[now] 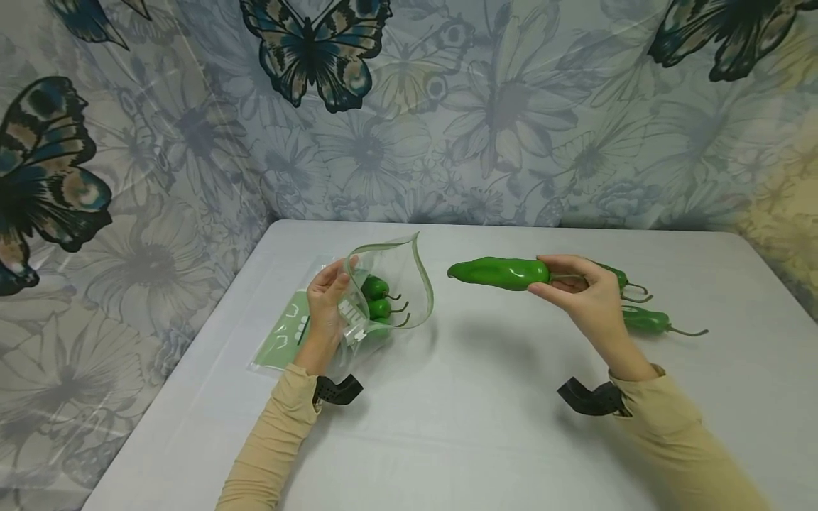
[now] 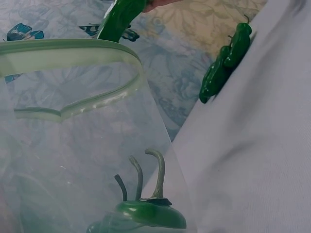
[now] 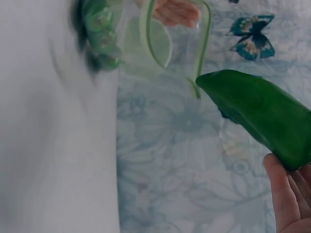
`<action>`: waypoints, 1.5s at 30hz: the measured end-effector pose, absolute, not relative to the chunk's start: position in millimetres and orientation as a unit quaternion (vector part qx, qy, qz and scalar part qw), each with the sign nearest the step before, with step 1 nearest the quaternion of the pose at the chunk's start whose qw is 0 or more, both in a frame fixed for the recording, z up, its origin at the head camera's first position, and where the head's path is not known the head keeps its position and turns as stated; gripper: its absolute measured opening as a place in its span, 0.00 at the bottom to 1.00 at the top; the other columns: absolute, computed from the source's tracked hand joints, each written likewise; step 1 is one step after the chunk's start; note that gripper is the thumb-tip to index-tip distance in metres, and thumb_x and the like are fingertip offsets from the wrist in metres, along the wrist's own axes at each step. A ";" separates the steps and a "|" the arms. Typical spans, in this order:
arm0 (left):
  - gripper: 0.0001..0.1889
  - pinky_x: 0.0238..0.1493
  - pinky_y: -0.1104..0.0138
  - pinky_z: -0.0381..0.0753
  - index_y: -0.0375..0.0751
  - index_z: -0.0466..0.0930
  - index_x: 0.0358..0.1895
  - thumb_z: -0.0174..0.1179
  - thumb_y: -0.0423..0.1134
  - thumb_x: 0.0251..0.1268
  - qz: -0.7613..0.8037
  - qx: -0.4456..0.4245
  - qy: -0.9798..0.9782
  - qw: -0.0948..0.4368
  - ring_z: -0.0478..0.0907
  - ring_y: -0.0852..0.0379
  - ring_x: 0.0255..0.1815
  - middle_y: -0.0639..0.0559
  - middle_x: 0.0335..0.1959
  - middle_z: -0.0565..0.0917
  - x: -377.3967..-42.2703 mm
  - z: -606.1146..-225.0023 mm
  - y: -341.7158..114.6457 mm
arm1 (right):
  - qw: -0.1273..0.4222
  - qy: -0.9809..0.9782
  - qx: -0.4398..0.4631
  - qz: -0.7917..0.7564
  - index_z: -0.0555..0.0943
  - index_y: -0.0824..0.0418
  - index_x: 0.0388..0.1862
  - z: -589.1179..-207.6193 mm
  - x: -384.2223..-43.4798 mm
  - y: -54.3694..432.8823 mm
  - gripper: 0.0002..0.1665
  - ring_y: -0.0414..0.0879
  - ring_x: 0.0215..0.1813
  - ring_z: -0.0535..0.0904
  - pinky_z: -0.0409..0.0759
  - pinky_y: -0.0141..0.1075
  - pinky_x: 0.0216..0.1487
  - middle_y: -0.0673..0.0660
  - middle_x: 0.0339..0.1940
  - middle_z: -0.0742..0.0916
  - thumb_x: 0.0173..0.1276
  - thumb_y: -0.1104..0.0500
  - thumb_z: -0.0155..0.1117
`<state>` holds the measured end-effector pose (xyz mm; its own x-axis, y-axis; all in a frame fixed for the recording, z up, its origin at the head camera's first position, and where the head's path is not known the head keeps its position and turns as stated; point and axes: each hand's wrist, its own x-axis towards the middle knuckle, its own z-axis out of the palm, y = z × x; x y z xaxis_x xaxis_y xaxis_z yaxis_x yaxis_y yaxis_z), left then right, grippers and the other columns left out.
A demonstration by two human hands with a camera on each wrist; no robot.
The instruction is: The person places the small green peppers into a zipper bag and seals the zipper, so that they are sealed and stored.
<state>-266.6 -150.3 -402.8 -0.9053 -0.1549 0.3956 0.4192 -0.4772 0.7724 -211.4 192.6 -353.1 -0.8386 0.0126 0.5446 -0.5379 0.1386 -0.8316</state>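
Through the head camera I am seeing the left hand (image 1: 327, 304) pinching the edge of a clear plastic bag with a pale green rim (image 1: 383, 246), its mouth gaping toward the right. Inside, three glossy green peppers with curved stems (image 1: 380, 308) are lying stacked in a row. Flat green-and-white printed plastic packaging (image 1: 285, 337) is lying under that hand on the white table (image 1: 460, 440). My right hand (image 1: 588, 292) is pinching a long, shiny green pepper (image 1: 500, 274) by its stem end, thumb below and fingers above; the pepper is hanging level above the table, its tip pointing at the bag but apart from it. Two more green peppers (image 1: 647, 321) are resting on the table behind the right hand.

In the left wrist view I am looking across the bag's rim: stems are standing up inside, and the held pepper is showing beyond the rim.

In the right wrist view the right fingers are gripping the pepper's thick end, while its tip is overlapping the bag's rim; the left hand is showing beyond.
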 end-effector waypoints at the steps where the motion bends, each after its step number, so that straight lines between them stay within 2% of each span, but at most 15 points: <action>1: 0.14 0.58 0.54 0.56 0.47 0.84 0.35 0.70 0.44 0.41 -0.848 -0.137 -0.483 0.169 0.74 0.55 0.46 0.53 0.37 0.83 -266.2 -402.7 -150.5 | 0.214 -0.721 0.183 0.633 0.78 0.74 0.43 -352.0 -211.5 188.1 0.22 0.38 0.37 0.80 0.76 0.27 0.37 0.49 0.38 0.83 0.45 0.79 0.67; 7: 0.14 0.58 0.56 0.58 0.47 0.84 0.35 0.70 0.44 0.41 -0.849 -0.134 -0.482 0.172 0.75 0.56 0.45 0.54 0.37 0.83 -265.0 -401.5 -150.9 | 0.190 -0.727 0.184 0.633 0.77 0.77 0.43 -354.3 -215.7 165.6 0.23 0.39 0.36 0.80 0.77 0.29 0.37 0.48 0.38 0.83 0.44 0.80 0.67; 11: 0.14 0.57 0.58 0.60 0.47 0.84 0.34 0.71 0.44 0.39 -0.849 -0.131 -0.481 0.174 0.76 0.57 0.42 0.54 0.36 0.83 -265.9 -401.0 -150.5 | 0.167 -0.728 0.185 0.639 0.77 0.76 0.44 -357.1 -218.1 153.6 0.23 0.40 0.36 0.81 0.77 0.30 0.38 0.50 0.39 0.82 0.45 0.77 0.68; 19: 0.14 0.55 0.61 0.64 0.47 0.84 0.34 0.71 0.44 0.39 -0.850 -0.136 -0.477 0.179 0.77 0.57 0.42 0.53 0.36 0.83 -267.2 -400.4 -150.7 | 0.142 -0.711 0.211 0.656 0.77 0.76 0.43 -359.2 -222.4 134.0 0.22 0.43 0.36 0.81 0.78 0.35 0.38 0.56 0.39 0.82 0.44 0.78 0.68; 29: 0.14 0.56 0.60 0.63 0.48 0.84 0.34 0.70 0.44 0.40 -0.848 -0.143 -0.478 0.178 0.76 0.57 0.43 0.53 0.36 0.83 -267.5 -400.6 -151.2 | 0.109 -0.712 0.221 0.658 0.77 0.77 0.43 -357.8 -227.0 113.4 0.23 0.41 0.36 0.80 0.77 0.35 0.39 0.67 0.41 0.80 0.45 0.77 0.68; 35: 0.14 0.52 0.64 0.67 0.46 0.84 0.34 0.71 0.43 0.39 -0.852 -0.142 -0.471 0.178 0.77 0.58 0.41 0.53 0.35 0.83 -269.6 -399.1 -148.4 | 0.086 -0.715 0.216 0.659 0.77 0.74 0.44 -361.4 -231.5 106.9 0.23 0.44 0.37 0.80 0.77 0.36 0.41 0.65 0.40 0.81 0.46 0.73 0.70; 45: 0.13 0.50 0.66 0.69 0.46 0.84 0.34 0.70 0.41 0.41 -0.854 -0.143 -0.469 0.173 0.78 0.58 0.41 0.52 0.36 0.83 -265.4 -396.8 -150.5 | 0.065 -0.739 0.219 0.634 0.77 0.74 0.43 -346.6 -223.2 83.4 0.21 0.47 0.39 0.80 0.76 0.40 0.43 0.65 0.40 0.81 0.48 0.72 0.69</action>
<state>-265.4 -150.5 -396.8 -0.8993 -0.1604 0.4069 0.4295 -0.4996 0.7523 -223.2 83.4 -346.6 -0.8958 -0.2403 0.3739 -0.4058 0.0993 -0.9085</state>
